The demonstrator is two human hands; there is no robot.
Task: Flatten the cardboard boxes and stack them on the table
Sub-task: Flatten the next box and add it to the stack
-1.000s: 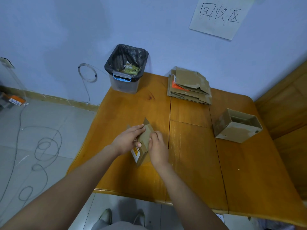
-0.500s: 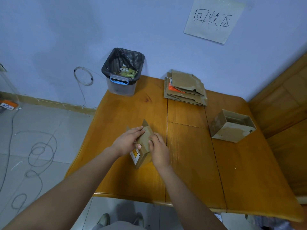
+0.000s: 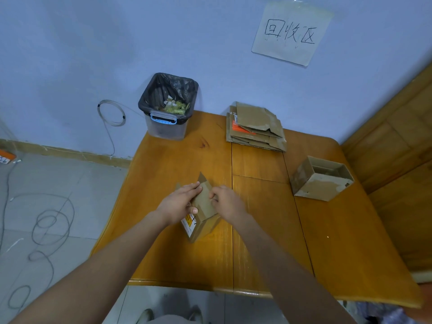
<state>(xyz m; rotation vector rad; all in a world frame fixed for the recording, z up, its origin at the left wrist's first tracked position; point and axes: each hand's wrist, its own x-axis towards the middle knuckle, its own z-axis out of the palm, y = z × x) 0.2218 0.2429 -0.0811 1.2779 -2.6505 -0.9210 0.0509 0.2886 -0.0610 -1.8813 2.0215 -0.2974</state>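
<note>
- Well to the left of the fingers, loops of grey cable (image 3: 50, 220) lie on the tiled floor (image 3: 70, 183), and a small wire coil (image 3: 111, 112) hangs on the blue wall.
- Beyond the fingers and a little left, a clear bin with a black liner (image 3: 167, 106) stands at the far left corner of the desk (image 3: 350, 265), with scraps in it.
- The left hand (image 3: 178, 206) grips the left side of the small cardboard box (image 3: 203, 215); its fingers (image 3: 191, 187) lie across the top flap and the thumb presses the near face, just above an orange and white label.
- The small cardboard box sits on the desk between the two hands, tilted, with one flap tip poking up past the fingers.
- The right hand (image 3: 228, 202) closes on the box's right edge, its fingers curled narrow and pinching the flap.
- Beyond the right fingers, against the wall, rests a stack of flattened boxes (image 3: 256, 127), one showing an orange patch.
- Well to the right of the fingers, an open box (image 3: 320, 178) stands on the desk, still in shape.
- High on the wall hangs a handwritten paper sign (image 3: 291, 32).
</note>
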